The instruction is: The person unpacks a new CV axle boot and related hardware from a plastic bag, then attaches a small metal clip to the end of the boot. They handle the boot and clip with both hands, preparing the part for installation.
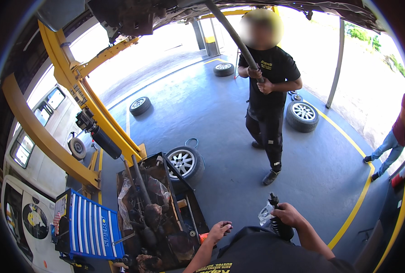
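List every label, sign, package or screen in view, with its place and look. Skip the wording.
Tool chest: lower left on the floor, blue drawers, white lettering running down one edge.
Shirt print: yellow mark on the chest of the standing person's black shirt.
Own shirt print: yellow lettering at the bottom edge, on black cloth.
Clear plastic wrap: crumpled on the black ribbed part in the right hand.
No screens visible.

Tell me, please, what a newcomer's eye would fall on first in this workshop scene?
Probably the person in black standing mid-floor, both hands gripping a long dark pipe that runs up to the raised vehicle's underside. Next, the yellow lift arms at left, with loose wheels scattered on the grey floor, one beside a rusty parts cart. At the bottom, the right hand holds a black ribbed part; the left hand is empty.
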A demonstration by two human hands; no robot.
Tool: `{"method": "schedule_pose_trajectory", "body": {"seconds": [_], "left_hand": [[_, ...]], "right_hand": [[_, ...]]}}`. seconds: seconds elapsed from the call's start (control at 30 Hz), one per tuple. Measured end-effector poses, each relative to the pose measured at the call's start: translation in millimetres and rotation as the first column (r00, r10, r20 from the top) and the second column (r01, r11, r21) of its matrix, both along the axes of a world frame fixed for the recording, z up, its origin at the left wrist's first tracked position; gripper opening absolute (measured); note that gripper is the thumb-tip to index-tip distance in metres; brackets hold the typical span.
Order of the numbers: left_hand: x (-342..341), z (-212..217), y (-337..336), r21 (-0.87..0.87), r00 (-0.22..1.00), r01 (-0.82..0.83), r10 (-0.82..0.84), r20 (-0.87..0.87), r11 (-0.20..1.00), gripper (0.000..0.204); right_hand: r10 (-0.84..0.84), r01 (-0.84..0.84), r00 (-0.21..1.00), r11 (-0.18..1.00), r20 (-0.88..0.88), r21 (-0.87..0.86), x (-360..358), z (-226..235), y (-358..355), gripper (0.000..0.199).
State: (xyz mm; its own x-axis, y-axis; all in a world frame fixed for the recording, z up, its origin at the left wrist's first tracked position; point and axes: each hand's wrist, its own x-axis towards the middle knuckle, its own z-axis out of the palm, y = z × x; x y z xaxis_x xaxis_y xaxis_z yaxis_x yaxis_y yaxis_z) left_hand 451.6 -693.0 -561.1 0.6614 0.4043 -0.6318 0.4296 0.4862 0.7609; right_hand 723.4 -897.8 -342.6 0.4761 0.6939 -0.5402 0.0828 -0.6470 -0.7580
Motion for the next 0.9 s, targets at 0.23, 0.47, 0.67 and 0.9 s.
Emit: {"method": "schedule_pose_trajectory", "body": {"seconds": [0.23, 0.47, 0.67, 0.9], "left_hand": [[-0.2, 0.6, 0.0, 0.009, 1.0, 0.007, -0.007, 0.007, 1.0, 0.029], [-1.6, -1.7, 0.4, 0.022, 1.0, 0.013, -0.013, 0.011, 1.0, 0.029], [-3.0, 2.7, -0.5, 0.017, 1.0, 0.017, -0.017, -0.007, 1.0, 0.028], [-4.4, 5.3, -1.5, 0.011, 1.0, 0.011, -0.011, -0.01, 1.0, 0.028]], "right_hand": [[-0.007, 0.007, 1.0, 1.0, 0.005, -0.014, -1.5, 0.5, -2.0, 0.032], [0.001, -0.001, 1.0, 1.0, 0.005, -0.008, -3.6, 4.6, -0.8, 0.032], [0.016, -0.016, 0.999, 1.0, 0.032, -0.022, -4.5, 7.5, -0.3, 0.033], [0.04, -0.04, 0.998, 0.999, 0.039, -0.007, -3.4, 2.6, 0.5, 0.035]]}}
